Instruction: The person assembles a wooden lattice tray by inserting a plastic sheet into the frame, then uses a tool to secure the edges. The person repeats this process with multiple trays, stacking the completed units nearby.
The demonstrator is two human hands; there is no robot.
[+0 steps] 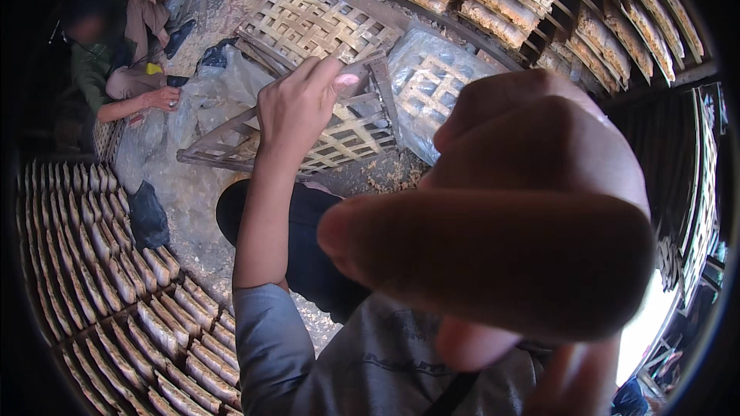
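Observation:
My left hand (297, 104) is closed on the upper edge of a woven bamboo tray (351, 142) with a wooden frame, held tilted in front of my knees. My right hand (532, 154) is raised very close to the view, large, dark and out of focus. Its fingers are bent inward, and whatever they may hold cannot be made out. Beyond the held tray lies a second woven bamboo tray (316, 19). To its right, another lattice panel (435, 92) is partly covered by clear plastic sheeting (405, 50).
A seated person (116, 69) is at the upper left, one hand by crumpled clear plastic (204, 108). Rows of pale, crusted slabs (100, 262) stand at the lower left. More slabs (493, 11) rest on slatted racks at the upper right. Crumbs litter the floor (370, 177).

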